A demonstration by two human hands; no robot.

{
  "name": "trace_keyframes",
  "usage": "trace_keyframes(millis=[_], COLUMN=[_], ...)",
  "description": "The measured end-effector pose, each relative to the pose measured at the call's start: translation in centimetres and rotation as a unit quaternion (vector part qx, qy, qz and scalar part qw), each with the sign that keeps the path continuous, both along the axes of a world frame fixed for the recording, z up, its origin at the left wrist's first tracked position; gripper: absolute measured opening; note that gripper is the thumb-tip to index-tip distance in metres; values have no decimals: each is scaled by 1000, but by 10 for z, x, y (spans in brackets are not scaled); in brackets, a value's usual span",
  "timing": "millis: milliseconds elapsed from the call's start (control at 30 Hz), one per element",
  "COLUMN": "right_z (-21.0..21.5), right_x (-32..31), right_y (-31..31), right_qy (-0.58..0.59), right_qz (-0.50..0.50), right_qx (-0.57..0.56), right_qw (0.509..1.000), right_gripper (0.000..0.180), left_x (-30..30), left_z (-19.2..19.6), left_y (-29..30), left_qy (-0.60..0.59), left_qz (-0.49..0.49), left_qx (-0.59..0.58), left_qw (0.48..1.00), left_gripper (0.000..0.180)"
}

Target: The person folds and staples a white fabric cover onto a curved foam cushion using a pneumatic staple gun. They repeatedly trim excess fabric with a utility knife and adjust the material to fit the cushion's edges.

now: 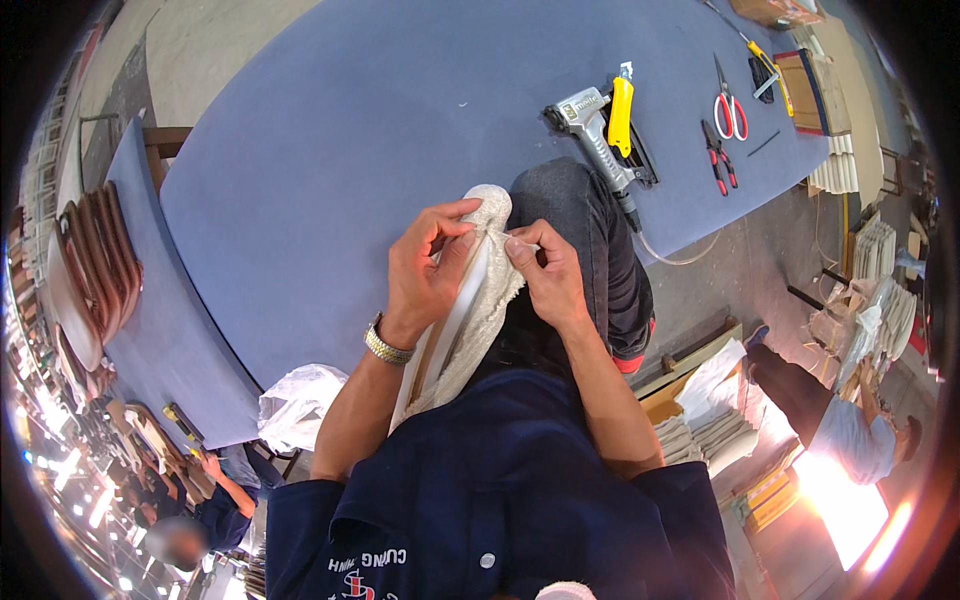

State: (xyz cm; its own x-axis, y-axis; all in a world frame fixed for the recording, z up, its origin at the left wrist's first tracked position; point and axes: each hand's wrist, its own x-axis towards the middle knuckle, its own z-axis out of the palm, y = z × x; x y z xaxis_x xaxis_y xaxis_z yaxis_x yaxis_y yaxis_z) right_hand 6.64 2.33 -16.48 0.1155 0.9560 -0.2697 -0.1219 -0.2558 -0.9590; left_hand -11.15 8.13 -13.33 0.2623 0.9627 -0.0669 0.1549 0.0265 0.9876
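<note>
A long padded piece covered in cream textured fabric lies across my lap, its rounded end up over the blue table's edge. Along its side show a white strip and a brown strip. My left hand, with a metal watch above it, grips the piece near the rounded end, thumb and fingers on the fabric. Opposite it, my right hand pinches the loose fabric edge between thumb and fingers. Both hands nearly meet just below the rounded tip. What lies under the fabric there is hidden.
A staple gun with an air hose and a yellow utility knife lie on the blue table. Farther right are scissors, pliers and a screwdriver. A white plastic bag sits left. Two people work nearby.
</note>
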Motion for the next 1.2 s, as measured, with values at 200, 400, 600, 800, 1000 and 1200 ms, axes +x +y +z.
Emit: trace_keyframes(millis=[200,400,600,800,1000,1200], right_z=[30,32,4,-80,-97,-30], right_x=[5,24,88,167,174,159], right_y=[7,21,70,135,151,132], right_qy=[-134,-150,-272,-449,-520,-339], right_qz=[45,96,-84,-168,-107,-176], right_qx=[21,-21,-11,-77,-137,-18], right_qw=[990,984,959,874,837,924], right_gripper=[14,15,18,43,43,41], left_x=[-1,0,4,4,-6,-13], left_z=[-2,0,29,25,28,37], left_y=[4,4,-1,-13,-22,-32], left_qy=[-12,-34,223,241,257,218], left_qz=[-3,-4,-81,-46,-105,-61], left_qx=[-35,-33,153,198,208,194], left_qw=[999,999,959,949,938,955], left_gripper=[5,9,12,19,37,36])
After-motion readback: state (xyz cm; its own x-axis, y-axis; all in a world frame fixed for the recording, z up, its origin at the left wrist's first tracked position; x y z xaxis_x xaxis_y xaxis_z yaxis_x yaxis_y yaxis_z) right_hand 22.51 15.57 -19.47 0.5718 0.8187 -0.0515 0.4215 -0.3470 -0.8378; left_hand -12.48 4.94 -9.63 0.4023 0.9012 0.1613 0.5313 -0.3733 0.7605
